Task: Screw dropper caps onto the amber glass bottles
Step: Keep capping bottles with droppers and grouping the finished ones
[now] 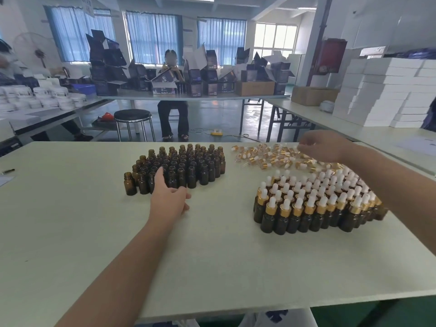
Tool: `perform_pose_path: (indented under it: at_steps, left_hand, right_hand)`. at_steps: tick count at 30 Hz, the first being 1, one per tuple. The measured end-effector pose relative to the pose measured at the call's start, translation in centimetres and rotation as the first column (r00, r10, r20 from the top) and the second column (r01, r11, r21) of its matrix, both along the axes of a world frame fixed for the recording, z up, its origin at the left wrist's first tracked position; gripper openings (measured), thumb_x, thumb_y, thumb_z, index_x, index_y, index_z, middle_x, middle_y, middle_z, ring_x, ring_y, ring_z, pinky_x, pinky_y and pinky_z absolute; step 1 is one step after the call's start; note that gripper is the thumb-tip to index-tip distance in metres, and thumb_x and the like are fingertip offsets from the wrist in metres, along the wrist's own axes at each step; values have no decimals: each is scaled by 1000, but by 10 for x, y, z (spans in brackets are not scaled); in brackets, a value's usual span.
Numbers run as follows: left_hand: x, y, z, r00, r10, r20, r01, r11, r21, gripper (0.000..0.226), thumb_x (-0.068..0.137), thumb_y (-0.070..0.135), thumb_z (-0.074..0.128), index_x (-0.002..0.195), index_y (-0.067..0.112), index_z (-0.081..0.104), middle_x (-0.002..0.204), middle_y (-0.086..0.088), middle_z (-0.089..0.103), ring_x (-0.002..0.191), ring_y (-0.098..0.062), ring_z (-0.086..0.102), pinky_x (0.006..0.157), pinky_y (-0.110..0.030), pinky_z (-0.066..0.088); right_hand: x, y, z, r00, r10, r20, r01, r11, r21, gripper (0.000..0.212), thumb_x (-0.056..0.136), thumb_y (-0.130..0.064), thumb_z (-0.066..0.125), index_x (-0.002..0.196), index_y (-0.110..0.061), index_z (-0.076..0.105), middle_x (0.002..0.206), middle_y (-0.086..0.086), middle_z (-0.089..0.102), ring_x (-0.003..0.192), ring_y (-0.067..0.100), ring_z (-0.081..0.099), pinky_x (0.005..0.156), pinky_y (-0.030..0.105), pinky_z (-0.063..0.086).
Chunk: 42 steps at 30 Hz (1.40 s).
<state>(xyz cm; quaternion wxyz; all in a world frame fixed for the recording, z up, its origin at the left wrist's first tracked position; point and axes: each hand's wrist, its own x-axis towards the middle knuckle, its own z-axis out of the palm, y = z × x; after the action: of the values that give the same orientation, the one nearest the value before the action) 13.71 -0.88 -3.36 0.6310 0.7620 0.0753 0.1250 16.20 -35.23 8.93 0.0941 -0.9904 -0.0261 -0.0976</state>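
Several open amber glass bottles (186, 165) stand packed together at the table's centre left. My left hand (168, 197) reaches into their front row, its index finger stretched up against a bottle and the thumb out to the right. A loose pile of gold dropper caps with white bulbs (266, 156) lies at the back right. My right hand (323, 145) hovers over that pile with its fingers curled down onto the caps; I cannot see whether it holds one. Capped amber bottles (313, 204) stand grouped at the right, under my right forearm.
The pale table (212, 256) has bare surface in front and to the left. Another person sits at a far table among dark boxes (212, 74). A black stool (133, 115) stands beyond the table. White boxes (387, 90) are stacked at the right.
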Motion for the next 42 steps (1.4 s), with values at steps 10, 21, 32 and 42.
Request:
perform_pose_path:
  at_steps: [10,21,32,42]
  left_hand:
    - [8,-1,-5,999,41,23,-42,996,79,65,89,7,54,145,25,28,74,-4,67,44,-11,58,42,-24,46]
    - [16,0,-11,993,101,59,-106,991,84,47,92,23,60,135,17,41,68,-6,65,41,-11,54,38,-22,42]
    - [13,0,-11,992,84,99,-99,983,154,22,91,25,63,109,22,51,73,-8,65,47,-14,56,34,-15,37]
    - [9,-2,-8,989,43,145,-72,976,204,17,89,26,64,103,25,54,72,-7,63,55,-19,56,41,-27,41]
  right_hand:
    - [55,-21,-26,886,-286,-365,179,937,-300,51,96,-29,52,141,-7,41,144,13,44,131,29,43,109,43,36]
    - [66,-21,-49,801,-446,-399,227,843,-487,59,94,-31,56,145,-11,34,148,12,39,133,28,41,105,41,41]
    - [70,-9,-51,817,-406,-408,195,862,-468,58,93,-16,57,146,-7,34,144,15,44,130,30,45,104,40,43]
    - [65,-15,-44,860,-332,-386,126,873,-471,39,95,-23,55,130,-5,52,122,11,58,109,24,56,84,28,49]
